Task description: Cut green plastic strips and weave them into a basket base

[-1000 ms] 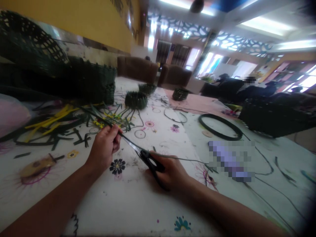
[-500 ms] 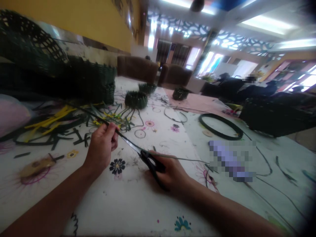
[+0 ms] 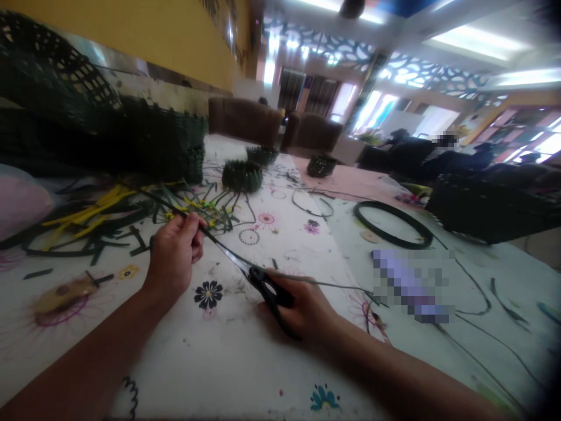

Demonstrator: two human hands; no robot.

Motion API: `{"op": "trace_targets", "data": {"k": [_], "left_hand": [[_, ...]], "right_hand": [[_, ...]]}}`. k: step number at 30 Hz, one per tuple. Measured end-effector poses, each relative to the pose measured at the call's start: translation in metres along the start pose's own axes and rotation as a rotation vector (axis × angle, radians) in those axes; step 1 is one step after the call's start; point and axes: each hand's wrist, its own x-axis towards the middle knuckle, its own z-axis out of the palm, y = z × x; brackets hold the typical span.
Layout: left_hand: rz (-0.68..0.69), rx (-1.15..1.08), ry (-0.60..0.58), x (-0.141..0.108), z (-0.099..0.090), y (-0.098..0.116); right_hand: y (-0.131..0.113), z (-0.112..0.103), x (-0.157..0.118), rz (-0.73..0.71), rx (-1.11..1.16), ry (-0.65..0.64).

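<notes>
Flower-printed tablecloth (image 3: 228,374), head view. Done, seemingly: small woven basket (image 3: 242,176), standing beyond; dark offcut (image 3: 38,273), far left. Left hand (image 3: 174,251): pinched closed on green strip (image 3: 210,235), stretched between hands. Right hand (image 3: 302,307): curled around black-handled scissors (image 3: 258,275), blades alongside. Outstanding, apparently: strip not cut through.

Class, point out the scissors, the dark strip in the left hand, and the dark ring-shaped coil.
Scissors (image 3: 258,275), head view: at the pivot.
Dark strip (image 3: 212,234), head view: stretch between left hand (image 3: 172,250) and scissors.
Dark coil (image 3: 385,236), head view: near rim.
</notes>
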Motion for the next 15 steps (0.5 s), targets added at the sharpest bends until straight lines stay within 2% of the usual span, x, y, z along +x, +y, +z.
{"op": "trace_targets", "data": {"k": [4,8,15], "left_hand": [[-0.027,0.017,-0.037,-0.0059,0.004,-0.0028],[-0.023,0.016,-0.022,-0.0092,0.0054,-0.0029],[-0.037,0.008,-0.032,-0.0054,0.0039,-0.0029]], "right_hand": [[-0.0007,0.0002,-0.0014,0.023,0.039,-0.016],[-0.0004,-0.0011,-0.0011,0.04,0.049,-0.029],[-0.0016,-0.002,0.0001,0.006,-0.02,-0.025]]}}
